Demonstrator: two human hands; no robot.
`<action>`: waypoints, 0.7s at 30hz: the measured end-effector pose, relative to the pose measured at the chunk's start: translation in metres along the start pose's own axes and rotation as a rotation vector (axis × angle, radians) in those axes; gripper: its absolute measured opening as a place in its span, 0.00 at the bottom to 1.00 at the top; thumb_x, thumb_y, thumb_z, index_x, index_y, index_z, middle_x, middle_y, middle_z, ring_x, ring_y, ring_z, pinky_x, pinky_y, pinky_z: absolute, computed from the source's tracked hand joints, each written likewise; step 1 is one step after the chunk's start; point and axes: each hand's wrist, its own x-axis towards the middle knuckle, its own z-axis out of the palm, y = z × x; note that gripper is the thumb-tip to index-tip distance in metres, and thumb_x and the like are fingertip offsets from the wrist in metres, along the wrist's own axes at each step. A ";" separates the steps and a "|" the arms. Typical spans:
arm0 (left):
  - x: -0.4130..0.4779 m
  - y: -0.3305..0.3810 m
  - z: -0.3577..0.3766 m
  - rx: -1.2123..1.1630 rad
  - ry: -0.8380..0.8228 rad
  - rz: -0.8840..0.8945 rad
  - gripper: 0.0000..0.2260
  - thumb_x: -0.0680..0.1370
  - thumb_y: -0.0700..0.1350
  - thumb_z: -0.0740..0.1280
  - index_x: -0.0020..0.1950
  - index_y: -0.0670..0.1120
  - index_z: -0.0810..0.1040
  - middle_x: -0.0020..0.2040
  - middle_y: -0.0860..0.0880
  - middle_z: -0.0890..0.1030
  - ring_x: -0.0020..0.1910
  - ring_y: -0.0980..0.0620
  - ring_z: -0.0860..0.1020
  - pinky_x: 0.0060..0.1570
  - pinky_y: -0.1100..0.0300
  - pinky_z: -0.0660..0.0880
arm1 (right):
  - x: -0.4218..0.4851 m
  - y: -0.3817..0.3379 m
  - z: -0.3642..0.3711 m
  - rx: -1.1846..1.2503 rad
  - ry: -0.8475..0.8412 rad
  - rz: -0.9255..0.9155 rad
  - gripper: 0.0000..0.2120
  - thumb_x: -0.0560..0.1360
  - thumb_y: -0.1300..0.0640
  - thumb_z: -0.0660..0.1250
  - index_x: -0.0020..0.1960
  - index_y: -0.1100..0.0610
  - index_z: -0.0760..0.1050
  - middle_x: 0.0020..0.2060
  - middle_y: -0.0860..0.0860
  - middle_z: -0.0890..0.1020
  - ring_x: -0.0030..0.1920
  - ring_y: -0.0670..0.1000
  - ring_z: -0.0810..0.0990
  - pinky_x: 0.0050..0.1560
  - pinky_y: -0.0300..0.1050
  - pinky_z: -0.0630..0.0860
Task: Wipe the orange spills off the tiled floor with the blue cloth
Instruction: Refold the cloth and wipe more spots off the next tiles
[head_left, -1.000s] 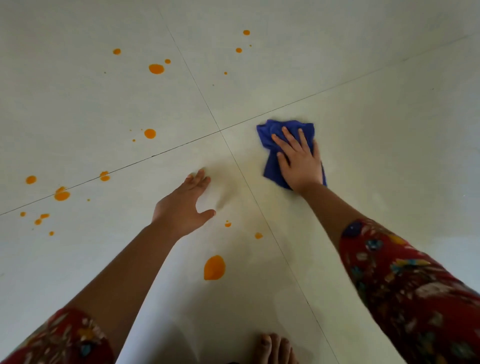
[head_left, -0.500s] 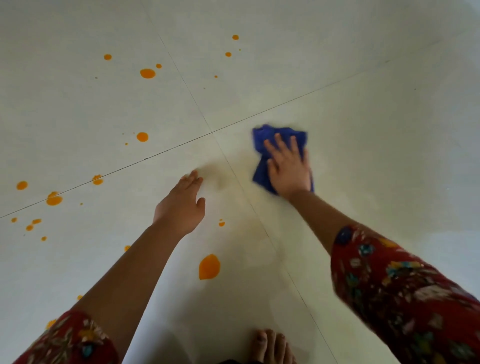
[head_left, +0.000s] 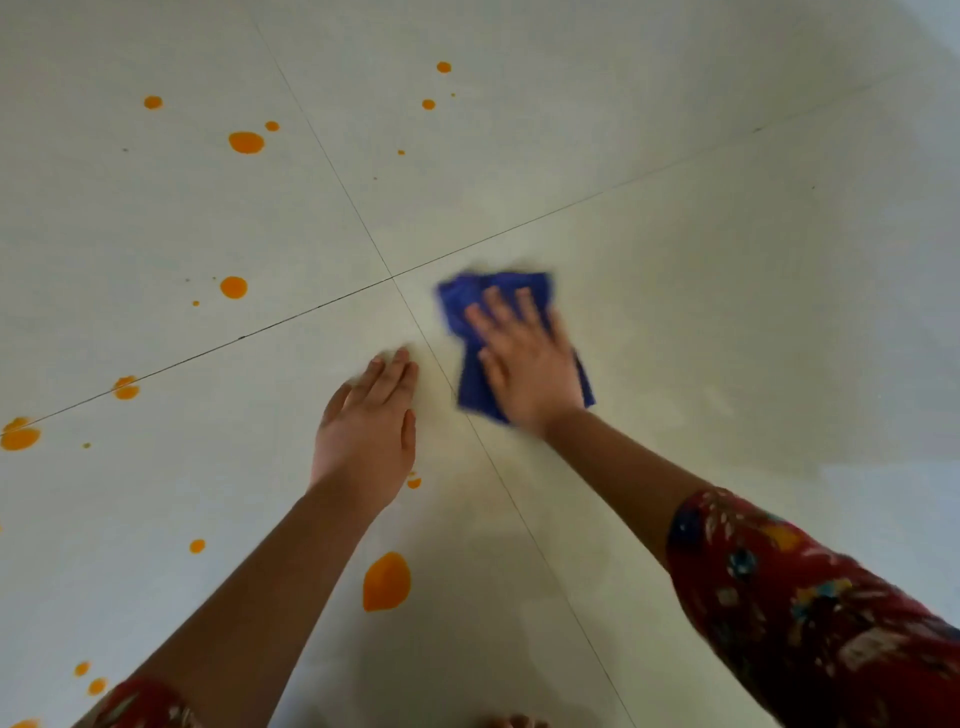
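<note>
The blue cloth (head_left: 470, 384) lies crumpled on the pale tiled floor (head_left: 727, 260), just right of where the grout lines cross. My right hand (head_left: 524, 364) presses flat on it with straight fingers, blurred by motion. My left hand (head_left: 369, 421) rests flat on the floor to the cloth's left, fingers together. A large orange spill (head_left: 387, 581) sits below my left wrist, with a small drop (head_left: 414, 482) beside that wrist. Several more orange drops dot the left and upper tiles, such as one drop (head_left: 246, 142) and another (head_left: 233, 287).
Toes of a bare foot (head_left: 514, 721) show at the bottom edge. Faint wet smears mark the tile around the cloth. More orange drops lie at the far left (head_left: 20, 436) and bottom left (head_left: 96, 686).
My right hand has slid the cloth toward me and to the left, closer to the grout crossing. My left hand's thumb has closed in against the palm.
</note>
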 end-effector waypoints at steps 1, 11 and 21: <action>-0.001 -0.001 0.002 0.005 0.026 0.006 0.22 0.80 0.45 0.53 0.75 0.46 0.65 0.76 0.51 0.63 0.75 0.50 0.62 0.71 0.54 0.61 | -0.004 -0.003 0.000 -0.005 -0.043 -0.170 0.25 0.81 0.47 0.47 0.78 0.45 0.54 0.78 0.46 0.56 0.78 0.53 0.50 0.76 0.56 0.49; 0.003 -0.004 0.000 -0.006 0.010 0.005 0.24 0.78 0.47 0.49 0.72 0.47 0.70 0.73 0.52 0.68 0.71 0.50 0.68 0.64 0.49 0.72 | 0.052 0.110 -0.019 0.070 -0.003 0.397 0.24 0.82 0.46 0.49 0.77 0.42 0.53 0.78 0.44 0.53 0.78 0.51 0.48 0.76 0.56 0.46; 0.001 0.009 -0.016 0.001 -0.103 -0.037 0.24 0.81 0.48 0.53 0.78 0.53 0.56 0.78 0.60 0.52 0.77 0.57 0.52 0.68 0.52 0.65 | -0.160 0.094 -0.016 0.050 0.050 0.640 0.26 0.80 0.47 0.47 0.78 0.46 0.55 0.78 0.48 0.56 0.78 0.54 0.50 0.75 0.58 0.52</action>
